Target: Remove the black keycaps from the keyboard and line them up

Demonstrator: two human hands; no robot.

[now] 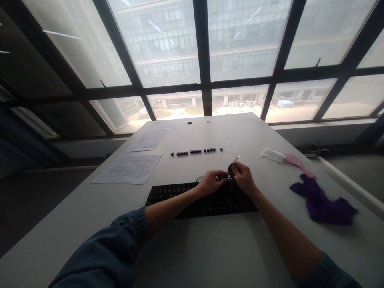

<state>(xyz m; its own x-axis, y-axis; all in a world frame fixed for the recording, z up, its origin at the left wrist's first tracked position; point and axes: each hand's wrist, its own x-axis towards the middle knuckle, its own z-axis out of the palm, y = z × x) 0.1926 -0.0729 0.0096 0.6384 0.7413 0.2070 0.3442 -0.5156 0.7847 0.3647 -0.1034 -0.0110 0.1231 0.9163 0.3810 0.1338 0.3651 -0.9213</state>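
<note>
A black keyboard [163, 193] lies across the near part of the table, partly hidden under my forearms. Over its far right part my two hands meet. My right hand [244, 179] pinches a small dark tool with thin pale wire ends [237, 158] sticking up past the fingers; it looks like a keycap puller. My left hand [211, 183] is closed beside it, fingertips together at a small dark piece that I cannot make out clearly. Beyond the keyboard, several black keycaps [196, 151] stand in a broken row.
Printed sheets [129, 169] lie at the left of the white table [240, 134]. On the right are a purple cloth [325, 206], a pink cloth [293, 161] and a white cloth [272, 154]. Large windows stand behind the far table edge.
</note>
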